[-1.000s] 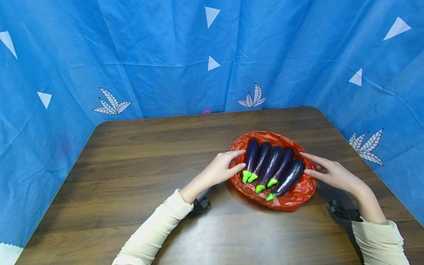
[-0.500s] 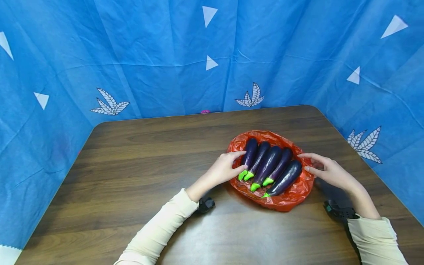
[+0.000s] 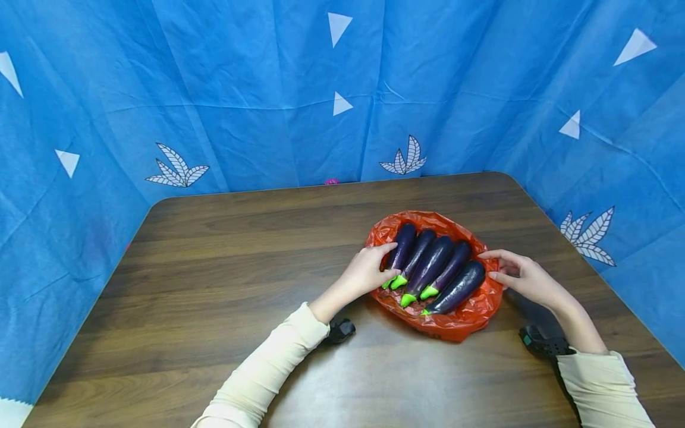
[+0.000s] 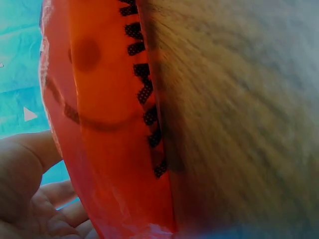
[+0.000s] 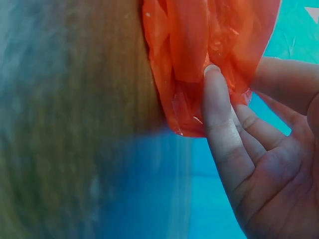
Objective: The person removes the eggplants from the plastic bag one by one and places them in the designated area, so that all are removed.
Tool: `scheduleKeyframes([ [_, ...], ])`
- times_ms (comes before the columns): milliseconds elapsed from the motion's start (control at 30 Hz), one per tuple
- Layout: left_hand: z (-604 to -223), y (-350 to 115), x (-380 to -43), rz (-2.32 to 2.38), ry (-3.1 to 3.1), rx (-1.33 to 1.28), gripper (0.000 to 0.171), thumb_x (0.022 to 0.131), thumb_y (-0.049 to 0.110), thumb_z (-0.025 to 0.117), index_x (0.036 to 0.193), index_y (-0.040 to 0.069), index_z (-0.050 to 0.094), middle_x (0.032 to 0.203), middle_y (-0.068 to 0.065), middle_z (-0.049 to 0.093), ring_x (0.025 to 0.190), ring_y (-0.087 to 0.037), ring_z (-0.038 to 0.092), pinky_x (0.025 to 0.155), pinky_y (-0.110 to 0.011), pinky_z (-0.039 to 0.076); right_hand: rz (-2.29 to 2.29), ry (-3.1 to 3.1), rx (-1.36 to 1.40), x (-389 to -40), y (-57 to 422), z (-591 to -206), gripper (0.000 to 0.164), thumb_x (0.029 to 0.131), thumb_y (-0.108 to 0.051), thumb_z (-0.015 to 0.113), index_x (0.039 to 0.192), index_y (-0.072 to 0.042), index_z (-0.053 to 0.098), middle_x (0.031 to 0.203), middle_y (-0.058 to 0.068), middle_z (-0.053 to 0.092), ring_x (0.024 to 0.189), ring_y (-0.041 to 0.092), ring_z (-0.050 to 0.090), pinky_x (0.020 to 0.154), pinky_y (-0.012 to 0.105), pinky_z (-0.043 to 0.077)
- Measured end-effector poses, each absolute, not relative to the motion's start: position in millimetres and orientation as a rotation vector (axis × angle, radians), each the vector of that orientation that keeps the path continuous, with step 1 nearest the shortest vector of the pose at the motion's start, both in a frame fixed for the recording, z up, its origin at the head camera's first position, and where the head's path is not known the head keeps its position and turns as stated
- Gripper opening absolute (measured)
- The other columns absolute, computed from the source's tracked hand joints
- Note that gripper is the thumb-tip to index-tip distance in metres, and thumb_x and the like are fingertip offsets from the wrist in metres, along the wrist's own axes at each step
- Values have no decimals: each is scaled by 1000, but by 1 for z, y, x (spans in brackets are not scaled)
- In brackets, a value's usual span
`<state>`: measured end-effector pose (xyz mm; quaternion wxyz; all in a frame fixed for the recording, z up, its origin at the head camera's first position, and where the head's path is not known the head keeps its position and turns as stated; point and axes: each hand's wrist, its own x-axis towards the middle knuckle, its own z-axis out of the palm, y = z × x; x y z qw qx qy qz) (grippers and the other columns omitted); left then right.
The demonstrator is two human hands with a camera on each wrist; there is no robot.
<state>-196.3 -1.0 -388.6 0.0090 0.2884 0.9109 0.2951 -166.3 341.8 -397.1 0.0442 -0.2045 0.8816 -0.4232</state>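
A: Aubergines (image 3: pixel 428 268) where?
B: In red plastic bag (image 3: pixel 471 326), approx 3 o'clock of table (image 3: pixel 214 285) ctr. Long axes approx 1–7, green ends (image 3: pixel 408 300) twd 7.
A: Bag vs hands?
B: At 3 o'clock from left hand (image 3: pixel 365 272), 9 from right hand (image 3: pixel 527 280); abt equally near. Left: part-open, reaching over edge, can't tell if gripping. Right: part-bent, pinching bag.
A: Writing?
B: Dark marks (image 4: pixel 144 93) on bag's side, illegible.

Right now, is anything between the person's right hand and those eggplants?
Only the red plastic bag: its wall on that side stands between part of the right hand and the eggplants. Nothing else visible blocks it.
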Motion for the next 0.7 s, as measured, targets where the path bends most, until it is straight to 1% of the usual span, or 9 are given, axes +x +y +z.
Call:
scheduleKeyframes([
  [167, -391, 0, -197, 823, 2870, 905, 66, 82, 27, 73, 138, 5, 46, 125, -10, 57, 108, -23, 57, 87, -36, 46, -1308, 2696, -626, -166, 341, -399, 33, 93, -2, 56, 125, 3, 51, 91, 12, 60, 72, 16, 59, 57, 31, 52],
  [333, -394, 1, -195, 784, 2881, 892, 71, 80, 30, 75, 140, 7, 44, 121, -11, 60, 98, -22, 61, 81, -37, 48, -1333, 2673, -629, -166, 342, -402, 33, 93, -1, 56, 125, 4, 50, 91, 13, 59, 71, 17, 59, 58, 31, 52],
  [467, -396, 2, -193, 794, 2909, 887, 69, 79, 29, 76, 138, 9, 46, 116, -10, 63, 88, -19, 62, 74, -36, 49, -1337, 2667, -628, -165, 341, -403, 33, 93, -2, 56, 125, 4, 50, 91, 13, 59, 71, 17, 58, 57, 31, 52],
  [700, -397, 4, -192, 828, 2965, 881, 63, 76, 24, 77, 132, 8, 53, 117, -7, 63, 95, -22, 62, 75, -37, 49, -1350, 2671, -632, -164, 341, -403, 33, 93, -2, 56, 125, 5, 50, 94, 14, 59, 72, 17, 59, 57, 31, 53],
])
